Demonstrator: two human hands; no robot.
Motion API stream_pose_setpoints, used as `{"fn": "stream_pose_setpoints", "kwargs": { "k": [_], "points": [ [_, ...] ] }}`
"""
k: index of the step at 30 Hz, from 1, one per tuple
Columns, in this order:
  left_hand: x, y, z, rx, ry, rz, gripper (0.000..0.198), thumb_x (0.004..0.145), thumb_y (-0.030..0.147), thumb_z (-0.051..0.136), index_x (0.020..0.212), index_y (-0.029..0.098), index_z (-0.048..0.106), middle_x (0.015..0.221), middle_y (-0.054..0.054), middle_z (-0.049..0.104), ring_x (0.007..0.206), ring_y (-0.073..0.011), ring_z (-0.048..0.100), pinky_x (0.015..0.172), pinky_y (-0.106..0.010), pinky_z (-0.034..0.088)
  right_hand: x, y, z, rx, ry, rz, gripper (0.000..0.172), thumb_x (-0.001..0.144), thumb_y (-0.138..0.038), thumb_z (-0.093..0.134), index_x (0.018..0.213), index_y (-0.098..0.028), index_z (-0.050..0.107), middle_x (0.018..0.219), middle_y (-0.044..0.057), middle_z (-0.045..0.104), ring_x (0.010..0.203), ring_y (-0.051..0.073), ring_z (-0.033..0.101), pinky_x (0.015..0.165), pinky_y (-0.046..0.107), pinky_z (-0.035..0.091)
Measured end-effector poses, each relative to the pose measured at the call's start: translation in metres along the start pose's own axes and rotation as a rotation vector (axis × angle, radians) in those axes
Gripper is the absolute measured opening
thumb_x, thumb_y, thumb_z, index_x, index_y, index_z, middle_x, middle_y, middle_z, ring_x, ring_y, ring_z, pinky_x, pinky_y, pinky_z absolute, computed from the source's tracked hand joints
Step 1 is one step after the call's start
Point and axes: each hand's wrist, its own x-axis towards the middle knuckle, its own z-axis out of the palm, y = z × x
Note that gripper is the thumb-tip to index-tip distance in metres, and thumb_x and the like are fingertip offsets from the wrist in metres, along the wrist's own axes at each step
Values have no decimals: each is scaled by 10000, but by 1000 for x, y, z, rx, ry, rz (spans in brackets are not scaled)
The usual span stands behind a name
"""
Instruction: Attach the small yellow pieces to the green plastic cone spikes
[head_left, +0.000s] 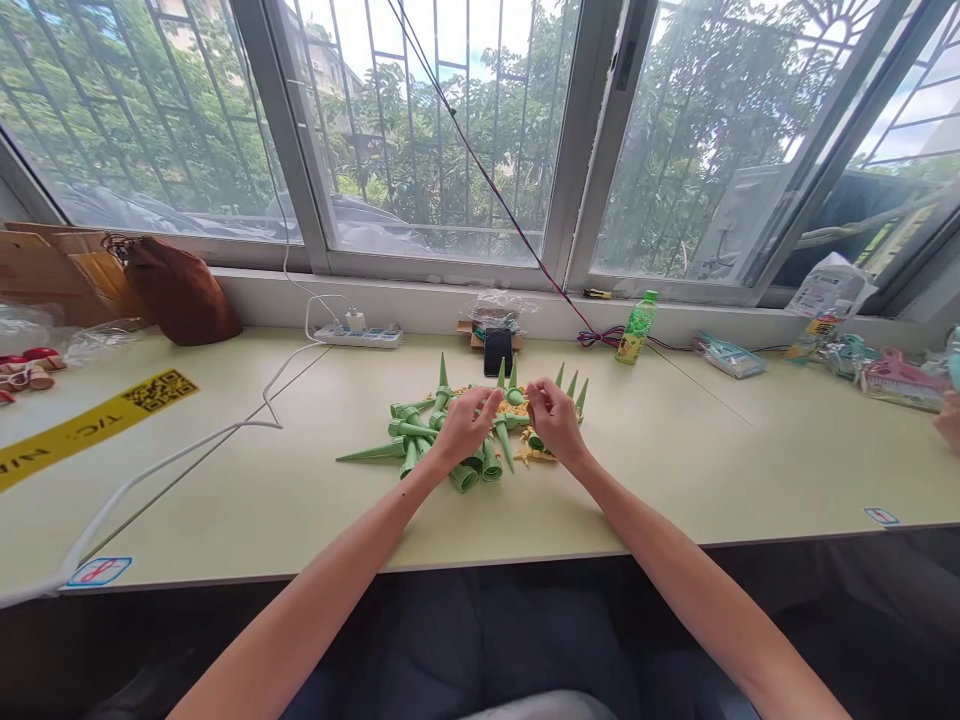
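A pile of green plastic cone-shaped spikes with ribbed collars lies on the pale table, some upright, some on their sides. My left hand is closed above the pile's middle, fingertips curled inward. Facing it, my right hand is also closed, thumb and fingers drawn together at the pile's right side. Whatever either hand pinches is hidden or too small to name. Small yellow plastic pieces lie below my right hand, and more show between the hands. Several spikes point upward behind my right hand.
Behind the pile are a dark phone and a small cardboard box. A green-capped bottle, a power strip and a brown bag stand near the window. A white cable crosses at left. Another person's hand shows far right.
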Motion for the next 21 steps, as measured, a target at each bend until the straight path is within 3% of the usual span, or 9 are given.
{"fn": "stream_pose_setpoints", "kwargs": {
  "k": [6,12,17,21],
  "points": [
    [-1,5,-2,5,-154,6,617,931,620,340,682,149,652,710,-48,648,704,-168,578,644,-264,440,-2,-3,1,21,-92,-24,370,938,-557,424,803,-218,487,554,-47,453,475,107,407,491,233,331],
    [-2,7,-4,-3,-162,14,564,907,613,408,628,145,549,660,-21,534,637,-134,480,580,-245,389,-3,-1,1,53,-114,1,381,928,-578,423,805,-222,483,553,-50,447,459,102,395,471,229,324],
    [-3,11,-6,-27,-153,38,530,904,576,444,589,153,498,652,-9,465,651,-126,457,595,-229,423,-3,1,1,93,-135,21,372,921,-579,439,804,-226,470,549,-55,424,448,99,366,452,231,308],
    [-4,15,-7,-80,-151,49,487,871,577,510,645,151,577,740,-33,539,698,-137,521,636,-245,498,-3,2,1,94,-141,36,382,915,-587,444,794,-225,468,535,-58,416,439,98,360,445,233,306]
  ]
}}
